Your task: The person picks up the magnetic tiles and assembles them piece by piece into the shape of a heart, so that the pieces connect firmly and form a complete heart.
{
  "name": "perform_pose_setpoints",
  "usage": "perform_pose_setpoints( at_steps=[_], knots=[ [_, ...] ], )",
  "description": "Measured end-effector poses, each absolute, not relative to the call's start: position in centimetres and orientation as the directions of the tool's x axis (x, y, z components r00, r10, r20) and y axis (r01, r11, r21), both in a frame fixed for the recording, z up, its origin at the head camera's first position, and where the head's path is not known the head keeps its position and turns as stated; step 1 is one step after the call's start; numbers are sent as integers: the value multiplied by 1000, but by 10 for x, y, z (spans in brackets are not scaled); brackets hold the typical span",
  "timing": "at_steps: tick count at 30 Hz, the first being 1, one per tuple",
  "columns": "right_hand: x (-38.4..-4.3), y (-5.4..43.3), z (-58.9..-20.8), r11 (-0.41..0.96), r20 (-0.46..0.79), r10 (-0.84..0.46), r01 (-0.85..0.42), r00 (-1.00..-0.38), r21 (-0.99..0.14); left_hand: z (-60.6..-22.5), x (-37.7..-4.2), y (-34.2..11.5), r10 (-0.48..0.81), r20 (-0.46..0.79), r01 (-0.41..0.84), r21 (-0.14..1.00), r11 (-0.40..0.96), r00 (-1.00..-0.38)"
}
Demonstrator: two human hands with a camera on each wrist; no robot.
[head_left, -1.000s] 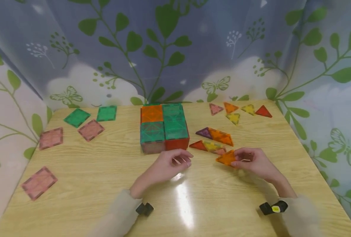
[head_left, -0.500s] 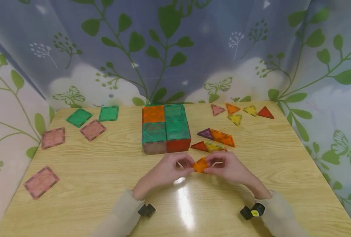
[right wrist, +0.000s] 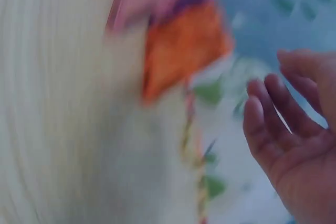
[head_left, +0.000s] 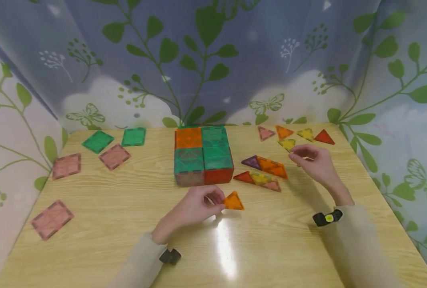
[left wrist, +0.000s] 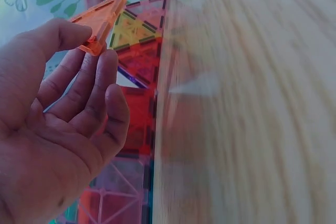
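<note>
My left hand (head_left: 197, 208) pinches an orange triangular magnetic tile (head_left: 234, 201) between thumb and fingertips, just in front of the block. The left wrist view shows this tile (left wrist: 100, 22) held by one corner. My right hand (head_left: 315, 165) is over the right side of the table with nothing in it, fingers loosely bent, its fingertips overlapping the edge of a yellow triangular tile (head_left: 286, 144). In the right wrist view that hand (right wrist: 294, 124) has thumb and fingers apart. Near it lie two joined strips, one with a purple and orange part (head_left: 271, 166), one with a yellow middle (head_left: 259, 178).
A box-shaped block of green, orange and red tiles (head_left: 217, 157) stands mid-table. Pink (head_left: 53, 220) and green (head_left: 98, 141) square tiles lie at the left. At the back right are pink, orange (head_left: 283, 132), yellow and red (head_left: 324, 137) triangles. A patterned curtain (head_left: 253, 60) hangs behind.
The right hand brought the orange triangle to the left hand, which took hold of it. The right hand then let go and moved up and right to the loose triangles.
</note>
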State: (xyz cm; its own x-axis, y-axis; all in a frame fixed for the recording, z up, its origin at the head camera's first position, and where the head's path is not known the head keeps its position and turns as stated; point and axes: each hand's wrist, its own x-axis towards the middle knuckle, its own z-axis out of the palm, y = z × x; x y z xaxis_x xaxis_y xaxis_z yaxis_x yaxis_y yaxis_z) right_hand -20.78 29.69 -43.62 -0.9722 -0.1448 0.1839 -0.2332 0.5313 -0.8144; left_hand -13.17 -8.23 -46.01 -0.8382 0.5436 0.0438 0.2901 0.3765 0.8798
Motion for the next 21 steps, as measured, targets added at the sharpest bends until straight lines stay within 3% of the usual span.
perform_pose_setpoints(
  at_steps=[7,15,21],
  knots=[
    [-249,331,-463,714,162,-66,-160,-985,-681,-462,-130,-92,526,16,256,886,387,-850],
    [-278,342,-474,778,-5,-134,-102,-991,-620,-463,-131,-97,509,17,260,874,411,-861],
    [-293,338,-473,824,-91,-222,-137,-971,-550,-463,-133,-101,495,7,244,876,415,-869]
  ],
)
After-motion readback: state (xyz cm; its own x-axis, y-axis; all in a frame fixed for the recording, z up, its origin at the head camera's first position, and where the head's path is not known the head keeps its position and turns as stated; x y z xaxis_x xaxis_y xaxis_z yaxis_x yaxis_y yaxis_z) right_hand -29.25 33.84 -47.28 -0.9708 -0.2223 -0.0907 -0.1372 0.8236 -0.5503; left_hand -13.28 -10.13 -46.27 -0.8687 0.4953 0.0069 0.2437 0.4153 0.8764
